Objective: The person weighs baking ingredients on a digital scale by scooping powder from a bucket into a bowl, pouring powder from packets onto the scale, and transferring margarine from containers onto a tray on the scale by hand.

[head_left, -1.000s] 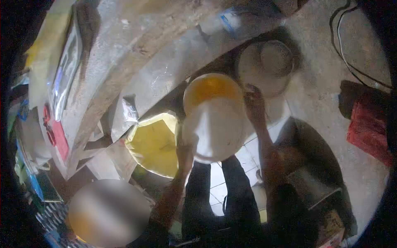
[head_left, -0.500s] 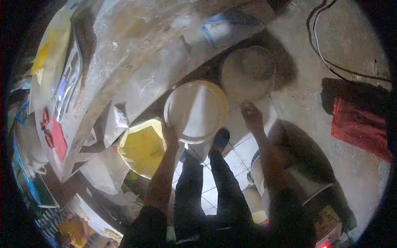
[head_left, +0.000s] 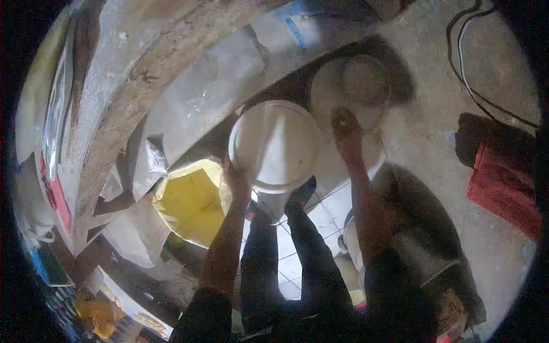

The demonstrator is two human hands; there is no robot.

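Observation:
A round white lid [head_left: 274, 146] covers a bucket in front of my feet. My left hand [head_left: 238, 182] rests against the lid's lower left edge; its fingers are mostly hidden. To the right of the lid, my right hand [head_left: 346, 128] is raised with its fingers curled together, and whether something small is in them I cannot make out. Beyond that hand stands a pale round container [head_left: 366, 80] in shadow. An open sack with yellow contents [head_left: 191, 200] sits left of my left hand.
A red cloth [head_left: 503, 191] lies at the right, below a dark cable [head_left: 457, 63]. Plastic sheeting [head_left: 211, 86] runs along the ledge at the upper left. Red-handled scissors [head_left: 48, 188] lie at the far left. White tiles [head_left: 290, 266] show between my legs.
The bucket's orange-yellow contents showed beside the white lid; now the lid covers them. My right hand left the bucket's right side, then moved up beside the pale container. The view has shifted.

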